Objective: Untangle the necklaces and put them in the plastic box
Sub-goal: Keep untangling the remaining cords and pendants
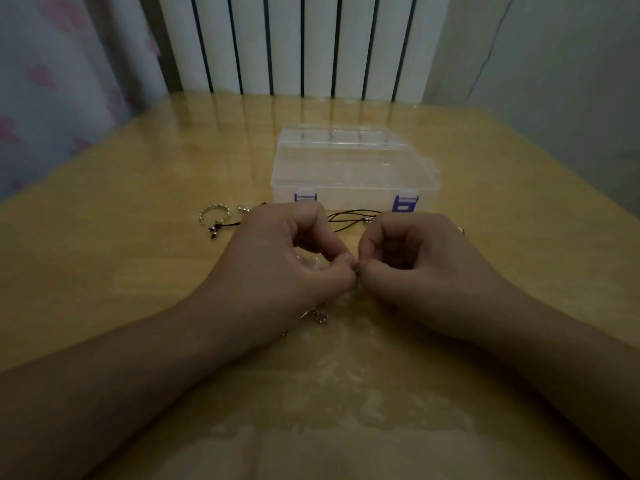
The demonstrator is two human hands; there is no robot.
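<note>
Both hands, left (277, 258) and right (415, 261), pinch a necklace (320, 315) mid-frame on the table (138, 271), clear box (353, 168) just above them looks shut, contents unclear.

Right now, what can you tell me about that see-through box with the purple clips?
The clear plastic box is a flat rectangle with a see-through lid and two purple clips on its front. The lid looks down. It sits on the yellow wooden table, beyond the hands. Nothing shows inside, and neither hand touches it.
</note>
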